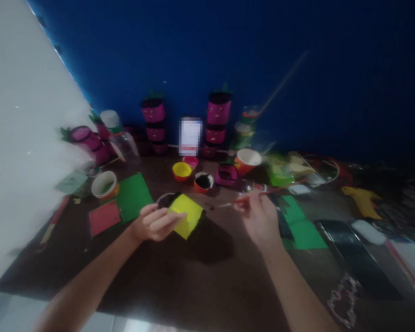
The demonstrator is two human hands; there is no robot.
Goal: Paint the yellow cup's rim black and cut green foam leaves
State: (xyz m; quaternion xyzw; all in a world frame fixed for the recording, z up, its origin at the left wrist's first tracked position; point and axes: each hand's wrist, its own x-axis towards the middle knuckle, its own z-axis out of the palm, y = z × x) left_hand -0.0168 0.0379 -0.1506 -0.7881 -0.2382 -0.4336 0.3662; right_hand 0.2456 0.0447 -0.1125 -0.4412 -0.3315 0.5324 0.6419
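Observation:
My left hand (159, 223) pinches a yellow piece (186, 216) with black along its edges, held above the dark table (180, 286). My right hand (257, 214) grips a red-handled paintbrush (244, 199), its dark tip pointing left, apart from the yellow piece. Behind the hands stand a small cup of black paint (204, 182), a yellow cup (181, 172) and a magenta cup-shaped piece (226, 174). A thin pale loop shows behind my left fingers; what it belongs to is unclear.
Magenta stacked figures (218, 120) and a plastic bottle (119, 133) stand along the blue wall. Green sheets (134, 196) and a red sheet (104, 217) lie left. At right are a dark phone (356, 253), a yellow glue gun (363, 200) and a beaded chain (344, 299).

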